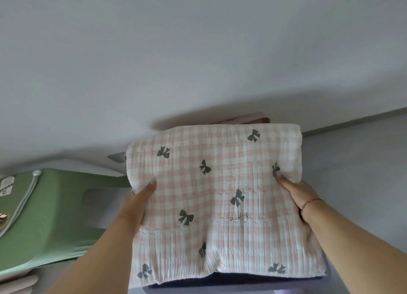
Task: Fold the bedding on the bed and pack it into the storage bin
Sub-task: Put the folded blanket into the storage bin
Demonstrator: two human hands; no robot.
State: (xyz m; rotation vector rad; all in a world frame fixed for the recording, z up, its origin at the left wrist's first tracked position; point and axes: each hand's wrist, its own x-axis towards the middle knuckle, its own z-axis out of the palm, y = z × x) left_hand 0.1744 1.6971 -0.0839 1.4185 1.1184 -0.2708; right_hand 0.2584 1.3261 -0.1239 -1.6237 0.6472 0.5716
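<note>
A folded pink-and-white checked blanket (222, 197) with dark bow prints fills the middle of the head view. My left hand (136, 203) grips its left edge, thumb on top. My right hand (295, 194) grips its right edge, thumb on top, a red string on the wrist. The blanket lies over the storage bin (248, 287), of which only a dark, purplish rim and dark fabric show under the blanket's near edge. The fingers of both hands are hidden beneath the fabric.
A green lid-like panel (50, 219) with a white cord lies at the left. Behind the blanket a pink and dark red edge (251, 117) pokes out against the white wall (198, 51). Grey floor (356, 166) lies to the right.
</note>
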